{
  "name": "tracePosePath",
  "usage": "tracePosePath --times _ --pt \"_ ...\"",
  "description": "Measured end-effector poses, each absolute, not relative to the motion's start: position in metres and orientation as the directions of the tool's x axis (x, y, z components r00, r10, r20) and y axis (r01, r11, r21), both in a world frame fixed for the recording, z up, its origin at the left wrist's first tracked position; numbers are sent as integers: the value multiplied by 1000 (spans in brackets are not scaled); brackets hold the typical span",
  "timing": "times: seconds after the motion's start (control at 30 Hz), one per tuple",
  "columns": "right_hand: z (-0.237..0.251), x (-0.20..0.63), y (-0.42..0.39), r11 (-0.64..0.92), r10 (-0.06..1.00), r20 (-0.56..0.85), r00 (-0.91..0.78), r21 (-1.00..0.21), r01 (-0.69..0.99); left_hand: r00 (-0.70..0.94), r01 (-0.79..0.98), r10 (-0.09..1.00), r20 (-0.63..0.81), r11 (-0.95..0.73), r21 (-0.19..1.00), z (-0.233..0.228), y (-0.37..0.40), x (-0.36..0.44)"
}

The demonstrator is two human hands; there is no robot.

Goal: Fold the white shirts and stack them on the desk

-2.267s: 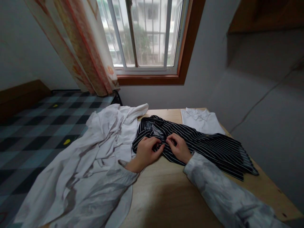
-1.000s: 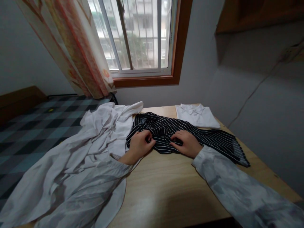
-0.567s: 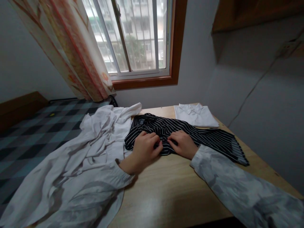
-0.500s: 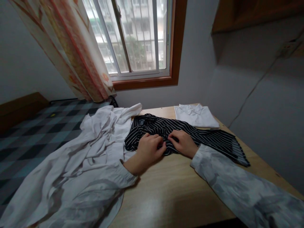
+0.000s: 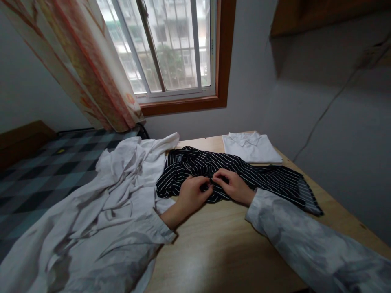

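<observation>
Three garments in view: one black striped shirt [image 5: 232, 173], one crumpled white shirt [image 5: 122, 187], one folded white shirt [image 5: 252, 147]. Two hands, both the person's own, both in pale mottled sleeves.

Striped shirt lies spread across the middle of the wooden tabletop [image 5: 220, 248], its left end just beside and partly touching the crumpled white shirt, its right end trailing toward the tabletop's right edge. Folded white shirt sits at the far right corner of the tabletop, collar facing the wall, touching or just behind the striped one; cannot tell which.

Left hand [image 5: 192, 194]: grip narrow, fingers curled and pinched on a small bit of the striped fabric near its front edge. Heel of the hand rests on the tabletop.

Right hand [image 5: 233, 186]: grip narrow too, thumb and forefinger pinching the same spot of striped shirt. The fingertips of both hands meet, nearly touching. What exactly sits between the fingertips is too small to tell.

Crumpled white shirt hangs off the tabletop's left side, over toward a bed with a checked cover [image 5: 45, 167]. Behind: one window [image 5: 171, 49] with a brown frame, one orange patterned curtain [image 5: 88, 69] at its left. Grey wall on the right.
</observation>
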State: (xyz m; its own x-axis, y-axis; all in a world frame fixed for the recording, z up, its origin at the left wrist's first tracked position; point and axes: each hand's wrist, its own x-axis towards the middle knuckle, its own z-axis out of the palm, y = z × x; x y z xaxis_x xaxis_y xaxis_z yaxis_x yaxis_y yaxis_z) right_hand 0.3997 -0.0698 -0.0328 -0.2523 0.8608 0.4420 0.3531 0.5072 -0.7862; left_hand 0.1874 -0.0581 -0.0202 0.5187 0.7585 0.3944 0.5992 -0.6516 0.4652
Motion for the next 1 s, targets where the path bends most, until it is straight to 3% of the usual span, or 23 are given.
tracePosePath --times 0.33,0.6,1.0 --pt "-32 400 -71 500 864 463 -197 -753 427 583 524 693 423 -719 456 -21 -56 183" --pt "-33 403 -68 491 870 430 -241 -803 338 537 555 753 381 -655 512 -22 -54 184" --pt "-38 398 -72 529 836 499 -230 -616 584 608 395 682 405 -703 591 -22 -57 186"
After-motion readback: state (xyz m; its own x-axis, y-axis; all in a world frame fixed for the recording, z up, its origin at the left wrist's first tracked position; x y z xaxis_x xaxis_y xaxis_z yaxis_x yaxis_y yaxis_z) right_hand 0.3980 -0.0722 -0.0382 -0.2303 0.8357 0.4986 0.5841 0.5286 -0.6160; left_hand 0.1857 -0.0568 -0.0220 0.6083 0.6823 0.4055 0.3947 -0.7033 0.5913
